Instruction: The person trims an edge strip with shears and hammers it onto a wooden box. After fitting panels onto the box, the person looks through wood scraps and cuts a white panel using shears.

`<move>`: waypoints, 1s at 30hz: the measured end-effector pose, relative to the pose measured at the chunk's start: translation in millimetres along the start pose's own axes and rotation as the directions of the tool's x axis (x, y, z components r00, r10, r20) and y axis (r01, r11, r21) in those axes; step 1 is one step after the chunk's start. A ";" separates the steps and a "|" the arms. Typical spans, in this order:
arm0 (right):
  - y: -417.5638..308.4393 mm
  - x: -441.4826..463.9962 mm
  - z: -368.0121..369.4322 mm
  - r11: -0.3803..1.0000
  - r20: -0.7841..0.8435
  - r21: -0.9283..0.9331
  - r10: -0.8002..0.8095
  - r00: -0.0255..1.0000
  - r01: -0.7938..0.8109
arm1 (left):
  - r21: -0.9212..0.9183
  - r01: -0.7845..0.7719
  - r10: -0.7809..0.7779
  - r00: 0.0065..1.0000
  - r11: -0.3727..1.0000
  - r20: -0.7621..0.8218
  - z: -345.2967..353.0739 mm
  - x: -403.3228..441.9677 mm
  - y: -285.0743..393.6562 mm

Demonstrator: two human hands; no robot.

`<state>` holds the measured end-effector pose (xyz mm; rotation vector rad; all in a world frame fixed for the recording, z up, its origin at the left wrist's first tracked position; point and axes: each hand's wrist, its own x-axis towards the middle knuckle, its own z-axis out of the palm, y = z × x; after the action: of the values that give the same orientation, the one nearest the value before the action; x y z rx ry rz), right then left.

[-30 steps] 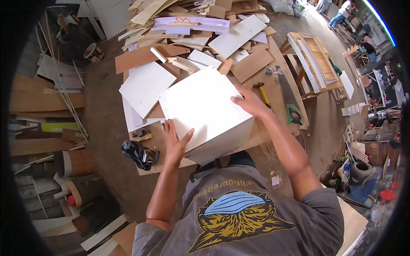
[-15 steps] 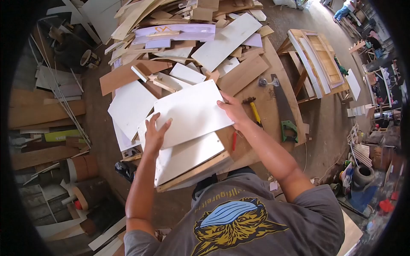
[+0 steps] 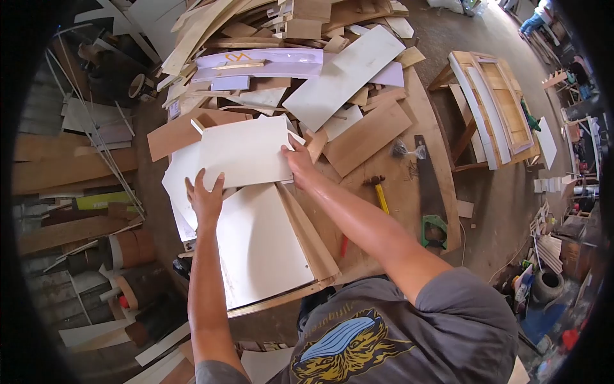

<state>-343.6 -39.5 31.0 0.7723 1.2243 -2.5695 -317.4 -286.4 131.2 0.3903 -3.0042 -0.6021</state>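
Observation:
A white rectangular board (image 3: 246, 150) is raised and tilted over the near end of the scrap pile, between my two hands. My right hand (image 3: 299, 165) grips its right edge. At the lower left corner, my left hand (image 3: 206, 200) holds the board with thumb and fingers spread around the edge. Just below, a larger white panel (image 3: 259, 246) lies on a wooden frame (image 3: 310, 237) close to my body. Part of the far end of that panel is hidden by the raised board.
To the right on the worktable (image 3: 358, 224) lie a hammer (image 3: 381, 197), a handsaw (image 3: 433, 230) and a small plastic bag (image 3: 407, 150). Wood offcuts (image 3: 307, 32) are heaped at the back. A second table (image 3: 495, 109) carries panels. Another person (image 3: 534, 20) is far right.
Both hands have carried the white board forward and left, off the panel below. More of that panel and its wooden frame now shows.

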 end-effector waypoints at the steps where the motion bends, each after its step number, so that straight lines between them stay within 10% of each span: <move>1: 0.4 8.6 6.6 0.999 0.009 0.023 0.023 1.000 -0.023 | 0.002 0.045 -0.045 0.998 0.999 -0.047 -0.6 -2.4 5.8; 10: -8.6 25.2 -31.6 0.855 0.125 -0.508 0.189 0.974 -0.101 | -0.208 -0.107 0.166 0.941 0.972 0.294 36.6 5.6 35.8; 14: 21.6 37.6 -79.9 0.925 -0.018 -0.359 0.128 0.992 -0.126 | -0.189 -0.126 0.194 0.894 0.974 0.405 54.2 10.2 63.9; 24: -67.5 -75.4 12.5 0.538 0.473 -0.634 -0.299 0.829 0.555 | -0.462 -0.240 0.418 0.844 0.854 0.335 7.1 -7.9 110.6; 30: -80.8 -174.8 51.8 0.284 0.568 -0.747 -0.196 0.799 0.601 | -0.609 -0.234 0.475 0.838 0.758 0.270 -66.0 -51.2 56.4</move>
<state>-246.0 -36.0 204.9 -0.3513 2.5244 -1.5791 -274.5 -247.5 213.8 -0.4093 -2.9060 -1.6178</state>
